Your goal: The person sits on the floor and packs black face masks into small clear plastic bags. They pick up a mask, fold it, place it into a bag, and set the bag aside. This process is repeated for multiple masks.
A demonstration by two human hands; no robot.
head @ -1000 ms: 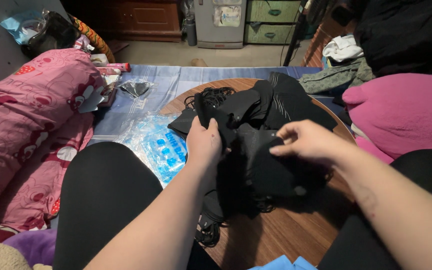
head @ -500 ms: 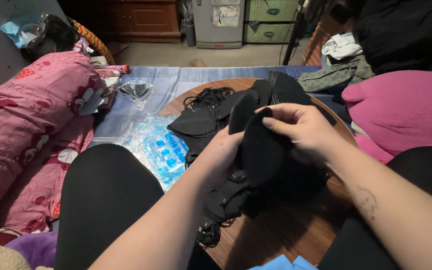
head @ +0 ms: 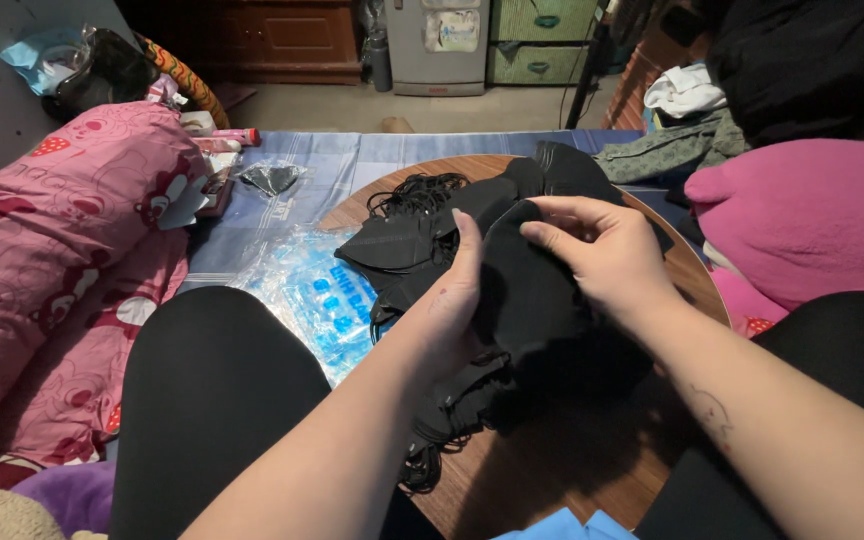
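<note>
Two hands work here: the left hand (head: pixel 452 310) and the right hand (head: pixel 602 250) both grip one black face mask (head: pixel 527 290). Beneath them spreads one pile of black masks (head: pixel 422 225), too tangled to count. Left of the left hand lies one clear plastic bag (head: pixel 317 295).

The black face masks (head: pixel 512 300) held by the left hand (head: pixel 452 310) and right hand (head: pixel 602 255) look like soft, matt cloth with thin elastic cords. They lie over a round table (head: pixel 552 470) of smooth, brown wood with a faint sheen. Beside it, the clear packaging (head: pixel 317 295) is glossy, crinkled plastic, and the pink bolster (head: pixel 42 240) is printed cloth.
</note>
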